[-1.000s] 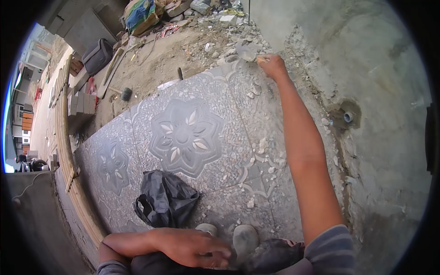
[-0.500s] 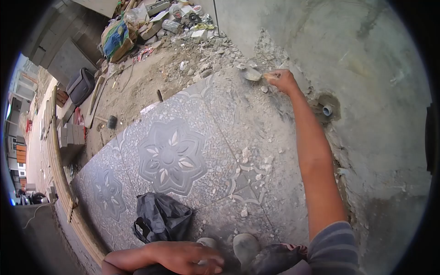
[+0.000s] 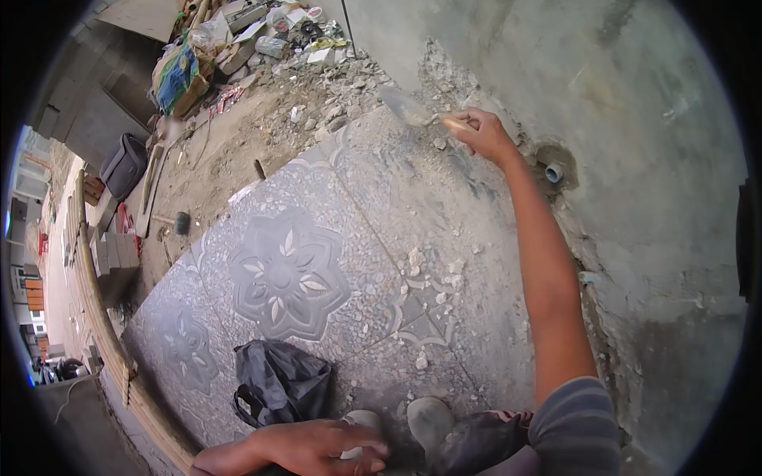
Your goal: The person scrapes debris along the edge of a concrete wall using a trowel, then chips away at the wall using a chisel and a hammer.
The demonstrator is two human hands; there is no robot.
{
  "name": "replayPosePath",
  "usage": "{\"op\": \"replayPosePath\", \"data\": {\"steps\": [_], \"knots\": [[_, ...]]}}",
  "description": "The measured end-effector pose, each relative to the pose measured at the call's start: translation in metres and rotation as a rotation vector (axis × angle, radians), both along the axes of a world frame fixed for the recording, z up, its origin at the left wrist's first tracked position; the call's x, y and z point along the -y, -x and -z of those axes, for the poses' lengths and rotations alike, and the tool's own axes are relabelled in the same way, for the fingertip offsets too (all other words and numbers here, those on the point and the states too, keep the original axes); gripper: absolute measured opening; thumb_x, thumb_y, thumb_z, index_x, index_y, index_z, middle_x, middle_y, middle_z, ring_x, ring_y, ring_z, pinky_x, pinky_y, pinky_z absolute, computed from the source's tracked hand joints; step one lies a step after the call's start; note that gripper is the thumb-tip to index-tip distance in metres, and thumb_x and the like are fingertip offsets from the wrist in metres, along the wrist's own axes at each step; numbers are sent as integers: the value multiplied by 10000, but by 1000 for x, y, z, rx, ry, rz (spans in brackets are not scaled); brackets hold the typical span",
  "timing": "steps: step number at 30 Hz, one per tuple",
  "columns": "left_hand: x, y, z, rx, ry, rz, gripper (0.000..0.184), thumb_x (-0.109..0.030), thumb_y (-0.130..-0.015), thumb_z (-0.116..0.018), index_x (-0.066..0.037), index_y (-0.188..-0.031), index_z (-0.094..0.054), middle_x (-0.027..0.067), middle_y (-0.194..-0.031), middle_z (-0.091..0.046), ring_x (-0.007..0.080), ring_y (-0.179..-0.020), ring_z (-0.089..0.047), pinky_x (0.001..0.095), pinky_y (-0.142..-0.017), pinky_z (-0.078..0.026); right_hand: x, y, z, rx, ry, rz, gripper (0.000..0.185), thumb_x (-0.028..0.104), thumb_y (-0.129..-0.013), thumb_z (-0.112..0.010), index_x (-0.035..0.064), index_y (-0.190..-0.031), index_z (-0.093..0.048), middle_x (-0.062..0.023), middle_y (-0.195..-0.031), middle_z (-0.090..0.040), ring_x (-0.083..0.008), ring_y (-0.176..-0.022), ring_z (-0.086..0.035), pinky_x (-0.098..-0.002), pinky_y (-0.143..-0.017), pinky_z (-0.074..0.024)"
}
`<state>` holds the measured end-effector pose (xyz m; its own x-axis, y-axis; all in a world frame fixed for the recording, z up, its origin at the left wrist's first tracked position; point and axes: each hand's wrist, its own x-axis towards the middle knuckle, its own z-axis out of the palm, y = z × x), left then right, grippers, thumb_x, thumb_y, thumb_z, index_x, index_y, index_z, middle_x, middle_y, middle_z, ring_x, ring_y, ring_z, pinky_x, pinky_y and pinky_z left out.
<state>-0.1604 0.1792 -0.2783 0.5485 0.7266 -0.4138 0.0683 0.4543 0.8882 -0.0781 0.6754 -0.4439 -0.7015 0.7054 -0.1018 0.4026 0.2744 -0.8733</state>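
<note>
My right hand [image 3: 484, 133] is closed around the wooden handle of a trowel [image 3: 406, 108], arm stretched far forward. Its metal blade, slightly blurred, points left over the dusty edge of the patterned tiles [image 3: 369, 230], close to the rubble along the wall. Near the bottom edge, my left hand [image 3: 337, 447] hangs in front of my body, its fingers loosely apart and holding nothing visible. A black plastic bag [image 3: 282, 381] lies on the tiles just beyond it. Loose chips of mortar [image 3: 421, 359] are scattered over the tiles.
A concrete wall [image 3: 635, 198] with a pipe stub [image 3: 553, 172] runs along the right. Bamboo poles [image 3: 99, 309] line the left edge. Farther off are a mallet [image 3: 181, 223], a dark bag [image 3: 125, 165] and a heap of rubbish [image 3: 270, 47].
The trowel has swept left and away from me, its blade now past the tile corner's rubble. My left hand stays almost in place. The view has shifted slightly.
</note>
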Motion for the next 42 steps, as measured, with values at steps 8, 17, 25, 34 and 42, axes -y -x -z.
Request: {"op": "replayPosePath", "data": {"steps": [8,17,25,34,42], "knots": [[1,0,10,51,40,140,332,-289,-1049,-564,1,-1205,-600,158,-1109,-688,330,-1057,-670,407,-878,-523,-19,-71,37,287,-417,61,415,215,-814,-784,55,-1192,-725,-118,-1041,-749,-149,-860,-695,-329,-762,-559],[8,-6,11,97,-50,47,286,-249,-1022,-610,10,-1142,-623,161,-1038,-676,352,-988,-662,427,-822,-520,137,-128,-11,263,120,-476,551,286,-771,-810,71,-1266,-697,-128,-1116,-742,-207,-978,-699,-331,-901,-536],[11,-12,9,89,-77,69,273,-238,-1018,-615,7,-1136,-627,147,-1043,-671,346,-987,-662,427,-827,-520,150,-159,48,454,217,-573,540,183,-729,-829,82,-1248,-720,-122,-1085,-761,-180,-951,-713,-314,-896,-542],[16,-14,-5,27,-97,19,265,-242,-1001,-636,-5,-1119,-635,151,-1040,-668,357,-951,-667,424,-798,-525,133,-114,-22,464,340,-620,504,207,-761,-806,88,-1244,-728,-65,-899,-747,-64,-601,-585,-256,-531,-495],[16,-24,-8,17,-141,27,238,-218,-990,-646,-17,-1116,-630,148,-1014,-673,366,-893,-676,436,-749,-531,191,-248,54,658,731,-609,448,134,-727,-845,68,-1162,-763,-56,-786,-739,-75,-515,-561,-250,-477,-467]]}}
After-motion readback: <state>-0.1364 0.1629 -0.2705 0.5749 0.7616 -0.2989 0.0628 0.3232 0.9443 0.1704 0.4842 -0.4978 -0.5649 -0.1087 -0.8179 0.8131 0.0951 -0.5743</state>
